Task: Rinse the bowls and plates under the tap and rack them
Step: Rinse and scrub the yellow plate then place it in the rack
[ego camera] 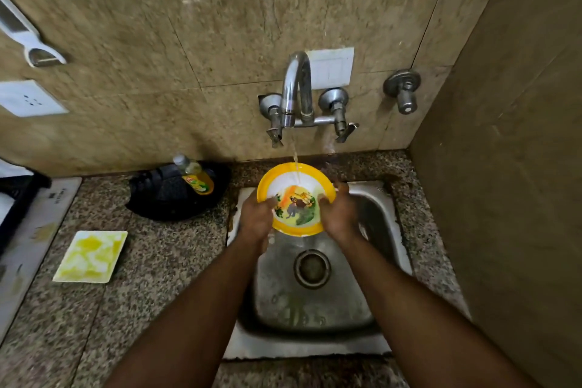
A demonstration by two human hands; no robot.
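Over the sink at the right end of the speckled granite table:

Stainless steel sink basin, set into the table near its right edge. Holds a round drain and a wet film; no other dishes visible inside.

Black round pan or tray, at the table's back edge, left of the sink. Contains a clear bottle of yellow-green dish liquid lying tilted in it.

White square plate, on the table well left of the sink, toward the left edge. Carries yellow smears; judged unrinsed.

Chrome wall tap, above the sink's back edge, running a thin stream.

Round yellow-rimmed plate with a painted picture, held tilted over the back of the sink; the stream strikes its upper face. Nothing on it but water.

Left hand: grip closed on the plate's left rim, thumb on the face.

Right hand: grip closed on the right rim likewise.

Step in hand: rinsing this plate, judged mid-rinse. Next move calls for turning it so water sheets off the whole face and back, then carrying it to a rack; no rack is identifiable in view. Wet rim may slip.
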